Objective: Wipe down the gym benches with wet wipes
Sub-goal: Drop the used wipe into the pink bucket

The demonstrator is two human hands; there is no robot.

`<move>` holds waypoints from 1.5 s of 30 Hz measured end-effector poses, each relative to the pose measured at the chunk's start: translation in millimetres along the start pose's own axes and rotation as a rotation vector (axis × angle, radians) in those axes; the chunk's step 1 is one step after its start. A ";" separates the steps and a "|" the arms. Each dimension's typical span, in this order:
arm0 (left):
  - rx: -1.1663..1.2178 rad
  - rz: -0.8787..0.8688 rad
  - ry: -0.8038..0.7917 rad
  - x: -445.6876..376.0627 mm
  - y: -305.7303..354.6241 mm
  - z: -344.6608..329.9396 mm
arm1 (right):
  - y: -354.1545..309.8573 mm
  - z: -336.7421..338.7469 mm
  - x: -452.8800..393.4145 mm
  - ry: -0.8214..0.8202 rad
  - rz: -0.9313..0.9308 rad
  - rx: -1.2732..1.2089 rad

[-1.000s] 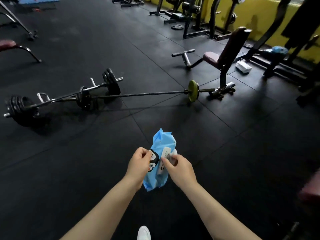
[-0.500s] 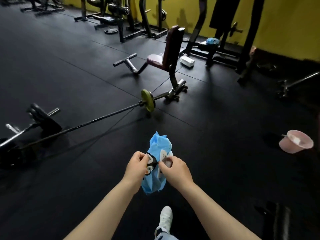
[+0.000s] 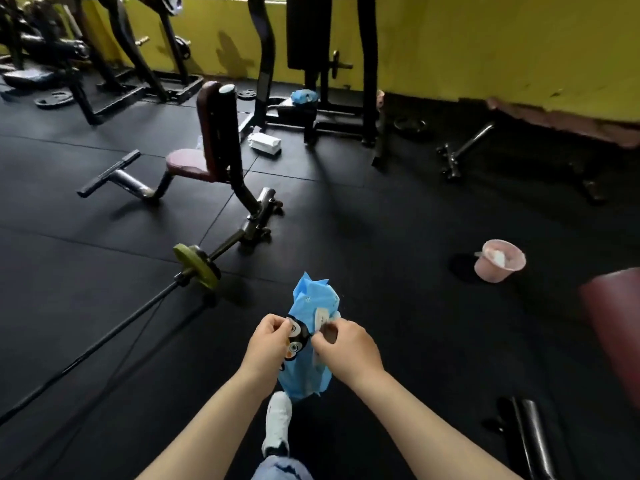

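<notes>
Head view: left hand [image 3: 268, 344] grip curled round the left side of the blue wet wipes pack [image 3: 309, 341], held above the black floor [image 3: 398, 323]. Right hand [image 3: 348, 348] grip pinches the white flap [image 3: 321, 318] on the pack front. Upright gym bench [image 3: 204, 147] well beyond the grips, up-left. Pink bucket [image 3: 498, 261] off right. Yellow-plate barbell [image 3: 194, 263] just left-forward. White shoe [image 3: 277, 422] below.

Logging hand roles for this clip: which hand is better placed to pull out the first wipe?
The right hand, probably: its fingertips already pinch at the white flap on the blue wipes pack. The left hand has its grip on the pack's side, steadying it.
</notes>
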State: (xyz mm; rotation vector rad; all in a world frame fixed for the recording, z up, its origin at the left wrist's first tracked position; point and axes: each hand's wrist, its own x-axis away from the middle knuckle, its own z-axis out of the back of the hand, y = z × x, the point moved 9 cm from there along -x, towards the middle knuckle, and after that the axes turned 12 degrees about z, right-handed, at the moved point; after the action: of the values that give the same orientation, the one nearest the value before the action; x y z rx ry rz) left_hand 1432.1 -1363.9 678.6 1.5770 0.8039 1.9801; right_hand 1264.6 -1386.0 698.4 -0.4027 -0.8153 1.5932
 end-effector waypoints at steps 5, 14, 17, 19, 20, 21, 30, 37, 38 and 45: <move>-0.109 -0.047 -0.147 -93.7 95.2 -52.6 | 24.8 49.7 -97.2 0.155 -0.121 0.015; -0.319 -0.050 -0.302 -197.7 233.8 -150.1 | 71.8 131.6 -215.5 0.330 -0.361 -0.020; -0.364 -0.028 -0.355 -220.7 262.2 -196.5 | 103.2 159.4 -233.1 0.389 -0.425 -0.064; -0.381 -0.022 -0.385 -237.2 281.0 -230.3 | 130.1 178.7 -240.4 0.414 -0.464 -0.105; -0.390 -0.022 -0.400 -245.2 290.1 -248.1 | 145.4 188.1 -242.7 0.430 -0.486 -0.131; -0.401 -0.024 -0.412 -253.4 299.5 -266.4 | 161.3 199.2 -245.3 0.454 -0.507 -0.148; -0.436 -0.041 -0.462 -314.2 405.8 -453.3 | 325.6 330.8 -299.4 0.552 -0.673 -0.311; -0.485 -0.055 -0.486 -353.3 475.4 -592.1 | 421.8 435.9 -322.1 0.607 -0.744 -0.352; -0.487 -0.051 -0.494 -358.8 482.3 -613.5 | 436.3 449.8 -324.0 0.619 -0.756 -0.345; -0.543 0.001 -0.567 -398.9 515.4 -767.3 | 543.1 529.2 -351.9 0.681 -0.851 -0.340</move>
State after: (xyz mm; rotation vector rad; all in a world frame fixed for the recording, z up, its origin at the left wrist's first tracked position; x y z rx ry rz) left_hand 766.5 -2118.3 639.2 1.6499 0.0322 1.4480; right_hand 592.1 -1875.9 617.9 -0.6777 -0.5893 0.4639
